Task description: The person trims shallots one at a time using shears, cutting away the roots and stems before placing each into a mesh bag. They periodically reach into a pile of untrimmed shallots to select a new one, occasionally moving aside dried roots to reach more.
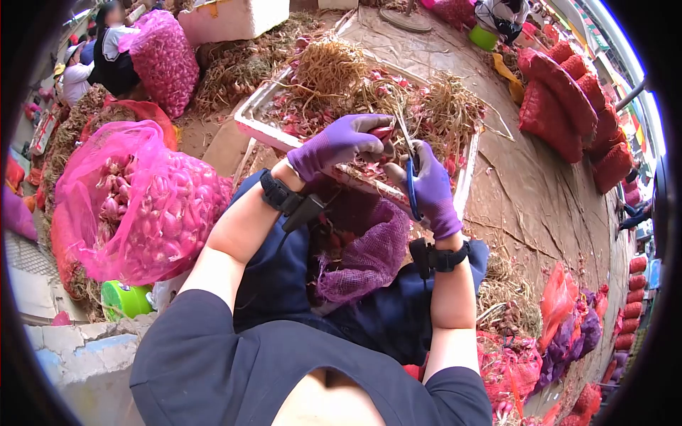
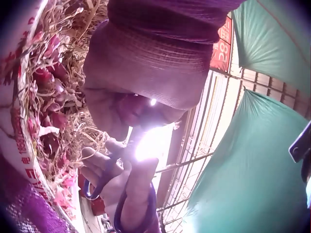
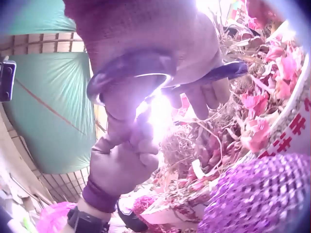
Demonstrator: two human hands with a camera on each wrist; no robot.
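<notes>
In the head view the left hand (image 1: pixel 341 145), in a purple glove, holds a reddish shallot (image 1: pixel 382 133) in its curled fingers above the near edge of a white box. The gloved right hand (image 1: pixel 432 186) grips blue-handled scissors (image 1: pixel 411 181), whose blades point up and away beside the shallot. The right wrist view shows the scissors' handle loop (image 3: pixel 131 68) round the right hand's thumb, with the left hand (image 3: pixel 121 162) close below. Glare hides the blade tips in both wrist views. A purple mesh bag (image 1: pixel 366 259) lies in the lap under the hands.
The white box (image 1: pixel 270 140) holds dry stalks (image 1: pixel 330 67) and loose skins. A pink net bag (image 1: pixel 153 206) full of shallots stands at the left, near a green bucket (image 1: pixel 124 299). Red sacks (image 1: pixel 558 106) are piled at the right, and people (image 1: pixel 114 53) are at the upper left.
</notes>
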